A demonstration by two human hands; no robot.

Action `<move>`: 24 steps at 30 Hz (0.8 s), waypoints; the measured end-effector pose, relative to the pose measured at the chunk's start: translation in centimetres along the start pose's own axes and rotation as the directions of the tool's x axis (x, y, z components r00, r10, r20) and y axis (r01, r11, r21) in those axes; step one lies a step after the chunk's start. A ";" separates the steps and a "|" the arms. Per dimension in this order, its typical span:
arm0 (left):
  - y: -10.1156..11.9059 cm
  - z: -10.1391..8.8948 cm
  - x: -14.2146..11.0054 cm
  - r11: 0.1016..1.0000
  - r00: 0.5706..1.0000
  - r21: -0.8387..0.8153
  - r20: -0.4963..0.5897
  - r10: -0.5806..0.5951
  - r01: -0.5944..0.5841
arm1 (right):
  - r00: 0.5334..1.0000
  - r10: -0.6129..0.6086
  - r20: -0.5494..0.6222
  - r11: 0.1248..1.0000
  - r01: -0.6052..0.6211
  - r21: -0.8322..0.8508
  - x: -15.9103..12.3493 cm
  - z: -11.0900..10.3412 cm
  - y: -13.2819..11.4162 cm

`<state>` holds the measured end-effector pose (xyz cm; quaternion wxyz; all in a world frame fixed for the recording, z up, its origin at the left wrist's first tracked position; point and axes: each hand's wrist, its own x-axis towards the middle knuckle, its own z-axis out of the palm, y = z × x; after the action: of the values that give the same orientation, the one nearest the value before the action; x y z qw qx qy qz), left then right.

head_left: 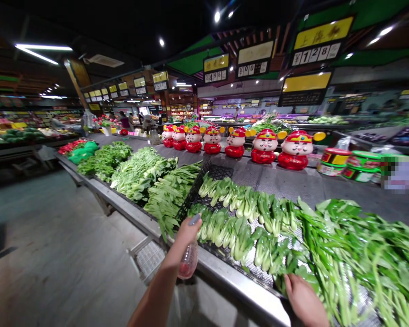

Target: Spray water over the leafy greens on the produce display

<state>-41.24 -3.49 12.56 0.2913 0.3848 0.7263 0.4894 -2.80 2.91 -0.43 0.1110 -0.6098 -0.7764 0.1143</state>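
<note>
A clear spray bottle [188, 262] with a grey trigger top and a reddish lower part hangs from my left hand [188, 230], whose fingers are wrapped round its neck. That hand is above the front metal edge, beside the near row of bok choy [240, 243]. At the near right end of the bok choy, my right hand [305, 297] is low against dark green leaves [286, 268]. Its thumb presses on them and the other fingers are mostly hidden, seemingly closed on the bok choy. Long-stemmed leafy greens [368, 254] lie just to its right.
A metal rail [231, 279] edges the sloping display. Leafy bunches [139, 172] fill its left part, past a black crate wall [192, 193]. Red-and-white figurines [264, 145] and round tubs [334, 161] line the back. A grey crate [146, 259] is below, and price signs [316, 43] hang overhead.
</note>
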 end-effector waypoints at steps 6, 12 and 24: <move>-0.5 -0.4 -1.1 0.999 0.999 -0.041 0.031 -0.019 0.020 | 1.000 -0.004 0.002 0.999 0.004 -0.054 -0.1 -0.2 -0.3; -1.9 -0.8 -1.8 1.000 1.000 -0.020 0.004 -0.014 0.014 | 1.000 0.001 0.009 0.996 0.000 -0.087 -0.1 -0.5 -0.5; -4.1 -1.5 -2.4 0.992 0.997 0.094 -0.034 -0.076 0.079 | 0.999 0.012 0.030 0.987 -0.007 -0.162 -0.1 -0.6 -0.8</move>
<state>-42.26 -7.14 9.39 0.2805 0.3623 0.7674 0.4485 -3.32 2.64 0.42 0.0485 -0.6188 -0.7817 0.0608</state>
